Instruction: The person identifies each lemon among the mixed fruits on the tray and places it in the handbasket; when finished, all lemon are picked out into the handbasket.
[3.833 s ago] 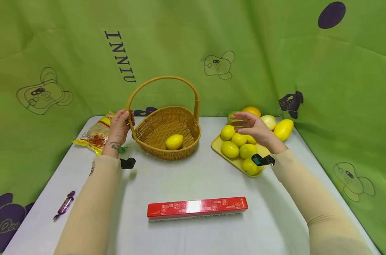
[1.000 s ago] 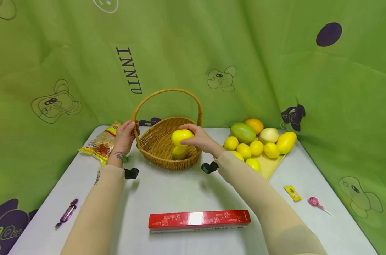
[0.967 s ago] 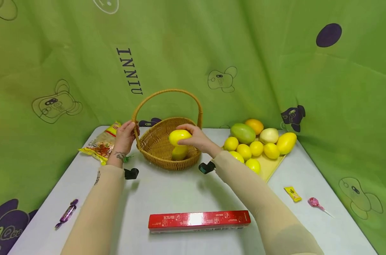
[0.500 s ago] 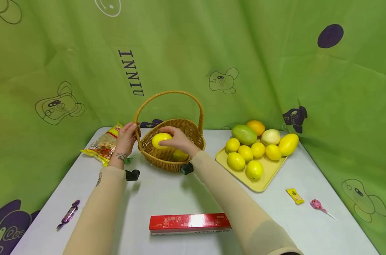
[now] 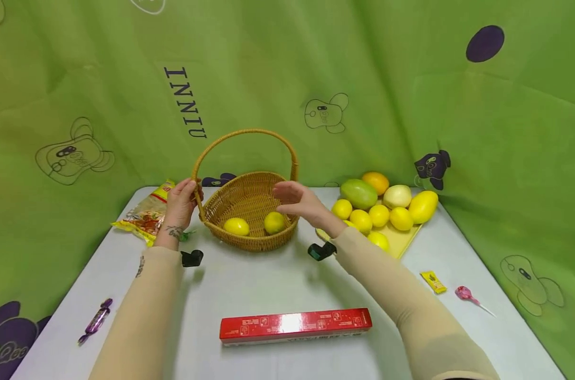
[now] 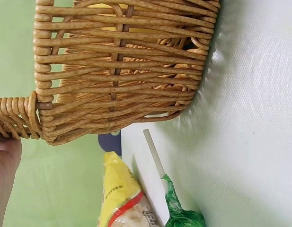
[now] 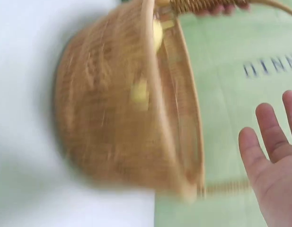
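A wicker basket (image 5: 251, 244) stands at the middle back of the table. My left hand (image 5: 180, 203) grips the left side of its arched handle (image 5: 244, 132). Two lemons lie inside: one lemon (image 5: 236, 226) at the left, another lemon (image 5: 274, 222) at the right. Over the basket's right rim, my right hand (image 5: 303, 203) holds nothing, its fingers spread apart. The right wrist view shows that hand's fingers (image 7: 271, 125) beside the blurred basket. On the right, a yellow tray (image 5: 401, 240) carries several lemons (image 5: 360, 220), partly hidden behind the right forearm.
Behind the tray sit a green mango (image 5: 358, 193), an orange fruit (image 5: 375, 182), a pale round fruit (image 5: 397, 196) and a yellow mango (image 5: 423, 206). A red box (image 5: 294, 324) lies in front. Around are a snack bag (image 5: 147, 216), purple candy (image 5: 95, 321), yellow candy (image 5: 433, 282) and pink lollipop (image 5: 467, 294).
My right hand took a lemon from the tray, set it down in the basket's left part, let go and moved back right. My left hand has kept its grip on the handle.
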### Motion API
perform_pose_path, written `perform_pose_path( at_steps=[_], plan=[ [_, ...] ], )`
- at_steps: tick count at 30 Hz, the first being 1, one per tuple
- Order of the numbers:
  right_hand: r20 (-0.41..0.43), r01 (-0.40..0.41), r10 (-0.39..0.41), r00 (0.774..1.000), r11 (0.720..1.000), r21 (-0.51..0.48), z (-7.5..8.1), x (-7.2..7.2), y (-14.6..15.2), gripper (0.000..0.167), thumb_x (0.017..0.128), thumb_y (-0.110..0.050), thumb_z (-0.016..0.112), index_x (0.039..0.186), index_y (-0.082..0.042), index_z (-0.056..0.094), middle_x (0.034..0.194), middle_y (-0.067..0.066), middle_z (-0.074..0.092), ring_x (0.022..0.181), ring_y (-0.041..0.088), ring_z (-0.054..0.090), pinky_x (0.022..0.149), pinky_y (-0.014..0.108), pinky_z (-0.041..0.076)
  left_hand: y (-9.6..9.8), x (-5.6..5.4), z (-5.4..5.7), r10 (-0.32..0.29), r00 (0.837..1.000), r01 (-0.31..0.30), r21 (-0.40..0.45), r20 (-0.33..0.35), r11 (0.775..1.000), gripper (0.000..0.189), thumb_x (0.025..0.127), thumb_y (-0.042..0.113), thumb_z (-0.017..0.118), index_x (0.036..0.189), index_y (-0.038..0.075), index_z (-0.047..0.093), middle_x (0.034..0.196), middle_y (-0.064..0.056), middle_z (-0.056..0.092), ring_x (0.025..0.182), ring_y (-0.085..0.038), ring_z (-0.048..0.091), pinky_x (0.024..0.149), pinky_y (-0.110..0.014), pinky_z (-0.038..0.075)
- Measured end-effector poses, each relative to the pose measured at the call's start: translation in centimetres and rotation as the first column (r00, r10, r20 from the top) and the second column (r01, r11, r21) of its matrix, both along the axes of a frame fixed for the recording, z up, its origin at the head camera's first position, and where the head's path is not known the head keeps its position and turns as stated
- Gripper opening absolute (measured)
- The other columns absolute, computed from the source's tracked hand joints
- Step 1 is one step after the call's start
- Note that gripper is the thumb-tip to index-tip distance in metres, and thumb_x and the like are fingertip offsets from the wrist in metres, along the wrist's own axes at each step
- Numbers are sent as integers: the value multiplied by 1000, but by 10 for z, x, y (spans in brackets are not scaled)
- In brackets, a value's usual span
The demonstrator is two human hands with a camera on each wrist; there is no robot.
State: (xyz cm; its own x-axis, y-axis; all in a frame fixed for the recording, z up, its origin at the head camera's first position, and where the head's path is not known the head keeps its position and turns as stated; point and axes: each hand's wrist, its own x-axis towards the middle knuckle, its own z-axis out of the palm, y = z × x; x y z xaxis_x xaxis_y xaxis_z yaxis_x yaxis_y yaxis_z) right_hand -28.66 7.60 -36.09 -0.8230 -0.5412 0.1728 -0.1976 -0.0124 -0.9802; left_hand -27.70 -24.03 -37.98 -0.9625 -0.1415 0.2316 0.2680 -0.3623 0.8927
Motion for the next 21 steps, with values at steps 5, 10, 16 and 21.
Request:
perform_pose_path(
  at_steps=[5, 10, 16, 21],
  plan=[
    [-29, 156, -159, 987, 983, -95, -6, -2, 76, 57, 81, 5, 64, 131, 9, 38, 121, 10, 55, 123, 42, 41, 103, 46, 36, 0, -1, -1, -23, 1000, 23, 31, -12, 999, 15, 93, 15, 55, 90, 11, 69, 77, 0, 62, 69, -12, 55, 64, -22, 46],
    [-14, 355, -365, 931, 914, -197, -15, -11, 150, 44, 83, 9, 60, 124, -4, 49, 115, 0, 57, 115, 26, 49, 87, 21, 48, -3, 3, 1, -8, 1000, 8, 40, 2, 999, 15, 93, 15, 56, 90, 10, 70, 77, 0, 63, 69, -12, 55, 64, -22, 47],
    [29, 594, -595, 803, 797, -112, -35, -10, 221, 42, 83, -1, 65, 120, -14, 50, 112, -6, 54, 115, 23, 45, 81, 10, 45, -3, 5, 1, -25, 1000, 25, 52, -1, 998, 14, 92, 16, 58, 90, 11, 70, 78, 0, 63, 70, -13, 56, 66, -23, 48],
    [60, 704, -703, 709, 710, 3, -51, -3, 250, 55, 82, -5, 69, 130, -5, 42, 111, -6, 50, 118, 25, 40, 81, 7, 41, 0, 2, 1, -33, 999, 33, 47, -8, 998, 15, 92, 16, 56, 91, 11, 70, 77, 0, 63, 69, -13, 56, 65, -23, 47]
  ],
)
